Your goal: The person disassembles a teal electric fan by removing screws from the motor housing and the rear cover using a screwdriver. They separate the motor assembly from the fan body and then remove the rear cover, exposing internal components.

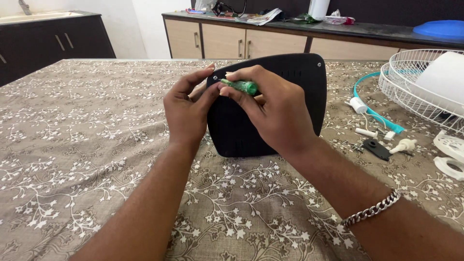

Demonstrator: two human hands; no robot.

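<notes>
A black rounded plastic base plate (290,92) lies flat on the patterned tablecloth (87,145), with screws at its corners. My right hand (275,111) pinches a small screwdriver with a green translucent handle (241,86) over the plate's upper left part. My left hand (186,108) rests at the plate's left edge, its fingertips touching the tip end of the screwdriver. The screwdriver's tip is hidden between my fingers.
To the right lie a white wire fan grille (411,87) with a white part in it, a teal ring (377,113), small white plastic pieces (403,145) and a black piece (377,149). Cabinets and a cluttered counter (299,29) stand behind the table.
</notes>
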